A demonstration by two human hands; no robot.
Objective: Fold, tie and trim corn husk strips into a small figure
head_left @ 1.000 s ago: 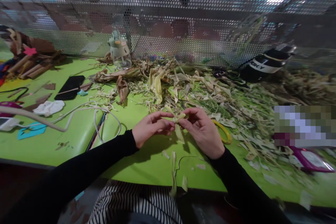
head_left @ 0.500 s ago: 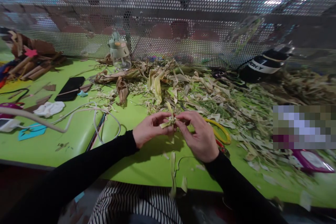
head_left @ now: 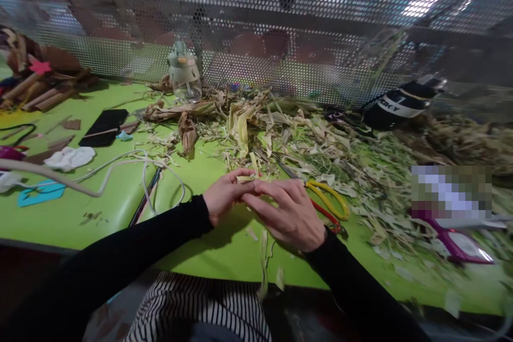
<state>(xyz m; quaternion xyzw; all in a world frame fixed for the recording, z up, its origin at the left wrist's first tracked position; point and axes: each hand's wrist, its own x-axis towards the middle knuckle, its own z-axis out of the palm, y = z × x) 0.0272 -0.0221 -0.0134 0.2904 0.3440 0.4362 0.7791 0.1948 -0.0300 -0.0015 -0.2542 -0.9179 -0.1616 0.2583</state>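
My left hand (head_left: 225, 192) is closed on a small piece of pale husk (head_left: 254, 163), whose narrow tip sticks up above the fingers. My right hand (head_left: 289, 212) lies over the front of it, fingers pressed together against the left fingertips and hiding most of the piece. Beside the right hand are scissors with yellow handles (head_left: 332, 200) and a tool with red handles (head_left: 326, 215). A long husk strip (head_left: 263, 262) lies below the hands at the table's front edge.
Husk scraps (head_left: 312, 144) spread across the green table (head_left: 112, 192). A clear bottle (head_left: 185, 77) and a dark bottle (head_left: 401, 104) stand or lean at the back mesh. A phone (head_left: 103, 127), white cable (head_left: 98, 187), blue tag (head_left: 41, 193) and purple-framed object (head_left: 460, 246) also lie there.
My right hand has moved left and over the husk piece, covering its middle. The piece's loose ends, spread out before, are now mostly hidden. More of the scissors shows.
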